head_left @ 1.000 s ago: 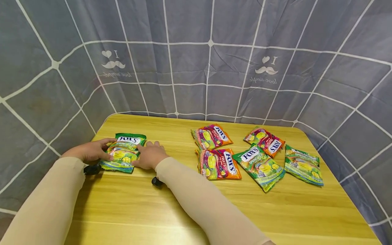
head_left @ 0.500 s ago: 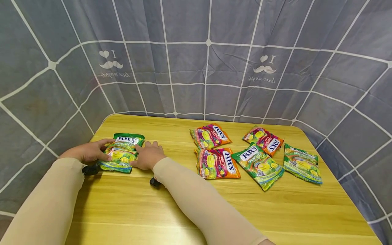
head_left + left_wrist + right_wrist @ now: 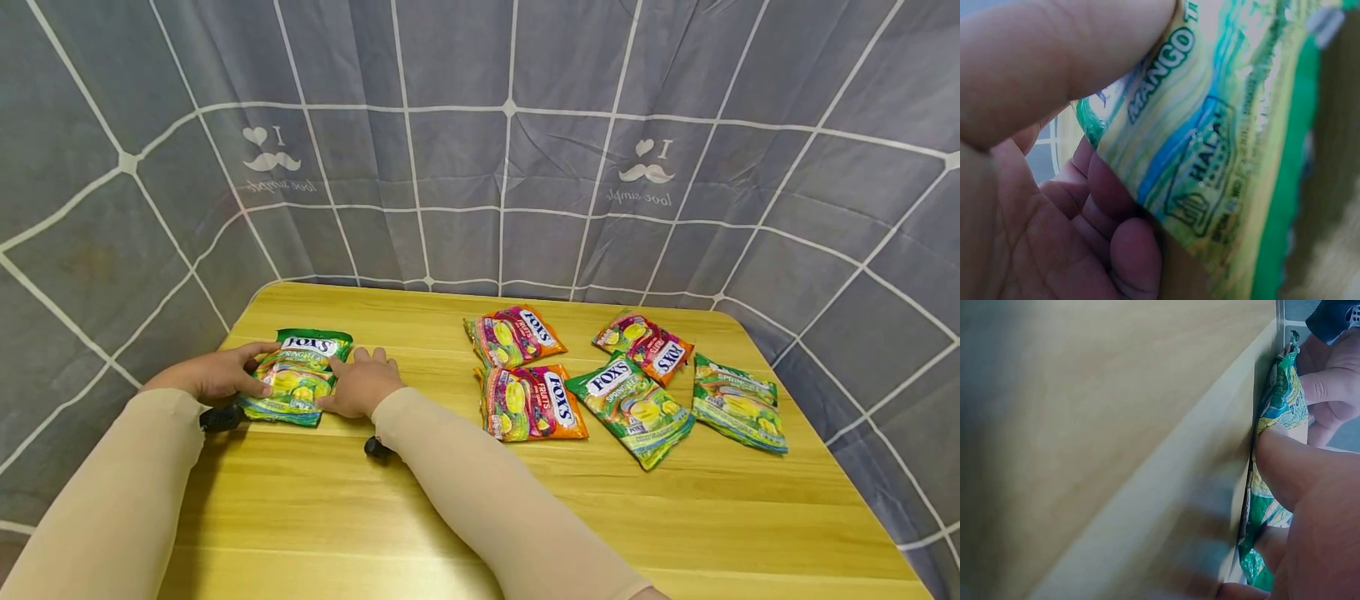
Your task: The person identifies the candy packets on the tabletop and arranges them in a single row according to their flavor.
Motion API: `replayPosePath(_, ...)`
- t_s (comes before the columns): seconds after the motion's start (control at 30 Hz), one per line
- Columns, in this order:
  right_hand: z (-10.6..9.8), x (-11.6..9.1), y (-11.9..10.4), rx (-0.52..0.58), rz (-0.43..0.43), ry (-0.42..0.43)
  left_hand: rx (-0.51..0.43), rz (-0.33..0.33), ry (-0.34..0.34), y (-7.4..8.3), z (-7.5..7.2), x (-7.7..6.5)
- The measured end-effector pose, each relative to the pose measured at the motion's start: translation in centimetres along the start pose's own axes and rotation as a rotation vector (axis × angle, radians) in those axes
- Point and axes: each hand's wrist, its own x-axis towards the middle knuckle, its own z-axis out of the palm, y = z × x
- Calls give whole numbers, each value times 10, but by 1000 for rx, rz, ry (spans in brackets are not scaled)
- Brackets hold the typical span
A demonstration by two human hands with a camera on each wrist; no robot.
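A green FOX'S Spring Tea candy bag (image 3: 295, 385) lies face up at the left of the wooden table, between both hands. My left hand (image 3: 222, 372) holds its left edge; in the left wrist view the thumb (image 3: 1079, 47) lies over the green and yellow wrapper (image 3: 1188, 156), with fingers curled at its edge. On the opposite side, my right hand (image 3: 363, 385) touches the bag's right edge with thumb and forefinger. The right wrist view shows those fingertips (image 3: 1279, 453) against the crinkled wrapper (image 3: 1285, 403); its other fingers are partly hidden.
Two orange and pink FOX'S Fruits bags (image 3: 532, 403) lie mid-table. Farther right are another Fruits bag (image 3: 645, 343) and two green Spring Tea bags (image 3: 636, 408), close together. A grey checked curtain (image 3: 465, 167) surrounds the wooden tabletop (image 3: 360, 517).
Both hands stay at the green bag with almost no motion. The head view has shifted very slightly; the other bags lie as before.
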Motion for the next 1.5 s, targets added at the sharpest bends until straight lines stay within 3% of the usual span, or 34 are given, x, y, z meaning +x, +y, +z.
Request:
replayPosePath(0.13, 1, -1, 1, 2, 2, 6, -38, 16, -12, -3, 2, 2)
replayPosePath(0.6, 7, 2, 2, -23, -5, 12, 1, -13, 14, 4, 4, 0)
replayPosePath(0.8, 3, 2, 6, 6, -27, -7, 138, -40, 8, 9, 0, 0)
replayPosePath(1.0, -9, 3, 21, 158, -115, -46, 209, -70, 21, 18, -2, -3)
replayPosePath(1.17, -19, -1, 41, 232, -169, 23, 337, -70, 140, 29, 4, -5)
replayPosePath(1.27, -31, -8, 55, 246, -184, 63, 443, -26, 247, 41, 9, 0)
replayPosePath(1.5, -64, -32, 109, 236, -211, 124, 494, 39, 374, 95, 31, 19)
